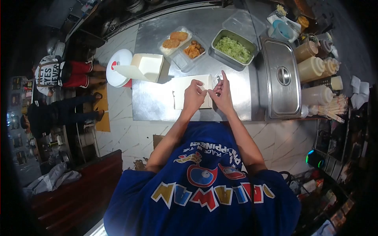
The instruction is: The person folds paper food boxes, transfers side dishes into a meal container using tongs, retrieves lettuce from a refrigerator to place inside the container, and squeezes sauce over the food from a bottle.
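Note:
A white paper food box [180, 86] lies in front of me on the steel table, partly covered by my hands. My left hand [194, 95] is closed, thumb and fingers pinched at the right part of the box. On the box's right edge is my right hand [222, 96], its thumb meeting the left fingertips and one finger pointing up. The small part of the box between the fingertips is hard to make out. Behind it, a clear plastic container [182, 62] holds orange-brown pieces [194, 50], next to a tray with breaded fillets [178, 36] on rice.
An open paper box [149, 65] stands at left beside a white round lid [120, 65]. Shredded greens [233, 49] fill a steel pan. A lidded steel container [280, 78], sauce bottles [311, 69] and wrapped straws [332, 108] line the right. Two people [59, 112] stand far left.

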Demonstrator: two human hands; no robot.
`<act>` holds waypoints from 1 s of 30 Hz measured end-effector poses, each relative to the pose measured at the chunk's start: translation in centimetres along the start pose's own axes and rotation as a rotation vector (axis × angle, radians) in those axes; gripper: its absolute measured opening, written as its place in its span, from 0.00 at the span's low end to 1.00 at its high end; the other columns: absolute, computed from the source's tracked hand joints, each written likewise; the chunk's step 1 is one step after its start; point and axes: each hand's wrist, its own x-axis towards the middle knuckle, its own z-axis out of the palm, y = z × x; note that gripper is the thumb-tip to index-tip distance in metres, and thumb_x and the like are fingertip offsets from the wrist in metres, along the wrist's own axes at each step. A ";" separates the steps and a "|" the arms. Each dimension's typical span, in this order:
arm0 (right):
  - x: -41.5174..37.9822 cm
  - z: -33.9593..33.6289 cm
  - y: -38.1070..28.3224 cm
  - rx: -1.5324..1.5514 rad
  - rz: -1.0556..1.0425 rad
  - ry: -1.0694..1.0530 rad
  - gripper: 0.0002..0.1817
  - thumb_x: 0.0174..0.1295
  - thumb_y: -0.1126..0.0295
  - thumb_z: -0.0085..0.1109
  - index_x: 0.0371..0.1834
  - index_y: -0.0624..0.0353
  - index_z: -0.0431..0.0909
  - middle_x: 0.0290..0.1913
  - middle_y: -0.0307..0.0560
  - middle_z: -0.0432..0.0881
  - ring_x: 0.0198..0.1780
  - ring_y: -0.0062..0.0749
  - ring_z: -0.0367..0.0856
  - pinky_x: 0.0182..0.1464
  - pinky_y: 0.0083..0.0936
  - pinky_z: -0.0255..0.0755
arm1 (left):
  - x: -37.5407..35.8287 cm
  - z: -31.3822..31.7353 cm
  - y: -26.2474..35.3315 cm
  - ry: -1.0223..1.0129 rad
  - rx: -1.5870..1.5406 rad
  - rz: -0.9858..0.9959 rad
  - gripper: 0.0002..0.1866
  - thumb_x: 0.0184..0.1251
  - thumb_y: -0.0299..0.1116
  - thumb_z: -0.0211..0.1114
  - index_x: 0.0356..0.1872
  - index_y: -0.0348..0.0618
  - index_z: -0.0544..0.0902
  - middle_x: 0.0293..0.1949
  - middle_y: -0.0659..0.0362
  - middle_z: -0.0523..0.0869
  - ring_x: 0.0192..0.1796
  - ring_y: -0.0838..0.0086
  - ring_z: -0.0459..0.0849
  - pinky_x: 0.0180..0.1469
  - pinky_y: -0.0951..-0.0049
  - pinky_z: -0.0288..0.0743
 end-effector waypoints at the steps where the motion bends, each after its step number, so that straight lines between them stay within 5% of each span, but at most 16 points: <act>1: -0.1 -0.1 0.0 -0.031 0.017 0.013 0.52 0.57 0.78 0.71 0.82 0.55 0.48 0.47 0.47 0.66 0.37 0.25 0.71 0.41 0.21 0.75 | 0.1 -0.1 -0.2 -0.009 0.011 -0.011 0.17 0.60 0.26 0.71 0.48 0.36 0.76 0.24 0.54 0.83 0.19 0.70 0.84 0.23 0.68 0.76; 5: -0.2 -0.1 0.2 -0.095 0.069 0.039 0.56 0.54 0.75 0.75 0.82 0.56 0.45 0.47 0.47 0.66 0.36 0.24 0.72 0.40 0.21 0.75 | 0.5 -1.2 0.0 -0.016 0.093 -0.063 0.19 0.58 0.34 0.74 0.46 0.37 0.77 0.25 0.51 0.85 0.22 0.65 0.86 0.27 0.64 0.78; 9: -0.1 -0.2 0.5 -0.082 0.117 0.031 0.57 0.54 0.74 0.76 0.82 0.56 0.45 0.46 0.46 0.67 0.36 0.24 0.73 0.39 0.20 0.75 | 1.5 -2.7 -1.1 0.041 0.440 0.135 0.27 0.49 0.47 0.81 0.40 0.41 0.77 0.25 0.47 0.86 0.32 0.53 0.88 0.37 0.56 0.80; 18: -0.9 -2.0 0.6 -0.071 0.056 0.018 0.51 0.60 0.78 0.69 0.82 0.53 0.45 0.46 0.44 0.68 0.39 0.19 0.76 0.37 0.16 0.73 | 2.6 -5.1 -0.9 -0.097 0.483 0.007 0.26 0.49 0.45 0.81 0.40 0.41 0.77 0.31 0.45 0.88 0.40 0.48 0.88 0.45 0.54 0.79; 22: -2.1 -1.1 -0.4 0.110 0.110 0.184 0.49 0.64 0.80 0.63 0.83 0.52 0.41 0.60 0.53 0.66 0.48 0.29 0.82 0.42 0.20 0.77 | 2.8 -5.2 -1.5 -0.170 0.438 -0.029 0.26 0.50 0.45 0.81 0.41 0.41 0.77 0.33 0.46 0.88 0.41 0.49 0.88 0.46 0.55 0.79; 30: -4.1 1.1 -3.2 0.009 0.169 0.208 0.48 0.67 0.82 0.57 0.83 0.54 0.34 0.67 0.60 0.63 0.56 0.42 0.84 0.52 0.28 0.79 | 2.0 -4.9 -1.5 -0.081 0.483 0.076 0.26 0.50 0.45 0.80 0.41 0.41 0.77 0.34 0.47 0.87 0.41 0.51 0.87 0.44 0.54 0.78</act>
